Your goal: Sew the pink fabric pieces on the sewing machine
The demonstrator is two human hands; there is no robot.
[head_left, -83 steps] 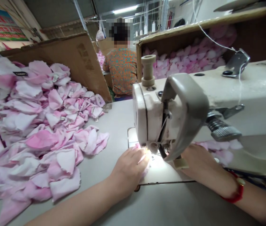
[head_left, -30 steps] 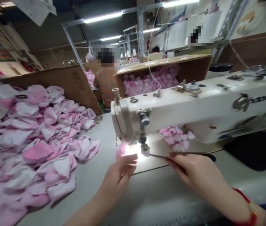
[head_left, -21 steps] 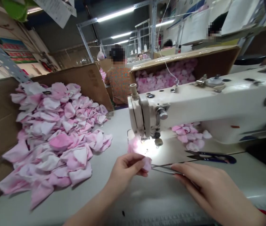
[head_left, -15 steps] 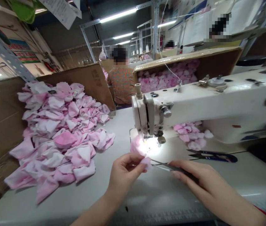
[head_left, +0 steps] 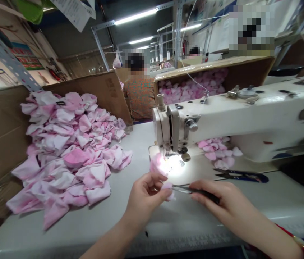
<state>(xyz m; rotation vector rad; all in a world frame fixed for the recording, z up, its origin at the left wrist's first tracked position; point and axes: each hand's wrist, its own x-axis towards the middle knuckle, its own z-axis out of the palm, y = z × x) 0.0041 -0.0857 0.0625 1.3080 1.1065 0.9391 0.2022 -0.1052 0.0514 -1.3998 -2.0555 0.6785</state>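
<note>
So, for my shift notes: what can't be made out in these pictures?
Head view, the only one:
Pink fabric where it meets the sewing machine: washed out by glare.
Fabric's pinched edge: covered by the left hand's fingers.
Slim metal tool's far end: hidden by the right hand.
Sewing machine's right end: cut off by the frame edge.

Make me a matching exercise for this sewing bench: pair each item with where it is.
Items:
1. Blue-handled thread snips
2. Slim metal tool with a dark handle
3. Heap of pink-and-white fabric pieces
4. Packed pink fabric pieces

Places:
A. Held in the right hand
B. Inside an open cardboard box
C. Lying on the table right of the white sewing machine
D. Piled left of the sewing machine

Pairs: 1-C, 2-A, 3-D, 4-B
</note>
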